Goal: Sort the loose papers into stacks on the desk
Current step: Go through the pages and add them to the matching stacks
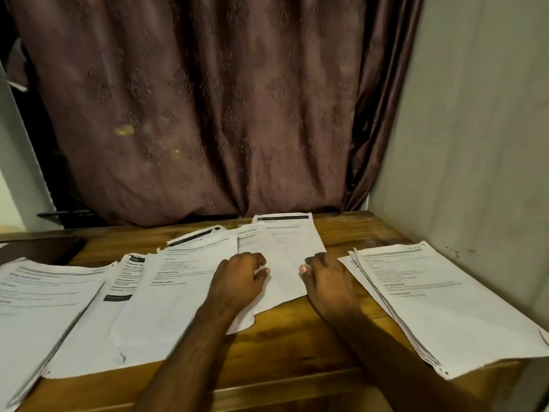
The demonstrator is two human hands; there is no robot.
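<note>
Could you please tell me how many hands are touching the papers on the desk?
2: the left hand rests on the middle sheet; the right hand touches its right edge.

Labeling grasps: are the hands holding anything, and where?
Nothing is lifted. Left hand and right hand rest curled-fingered on the blank white paper sheet, at its left part and right edge; pinching cannot be told.

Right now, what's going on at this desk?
A person is sorting printed white sheets on a brown wooden desk. The left hand and right hand rest with curled fingers on the loose overlapping sheets in the middle; the grip is unclear. A fairly squared stack of printed pages lies at the right, overhanging the front edge. More printed sheets are spread at the left, unsorted.
</note>
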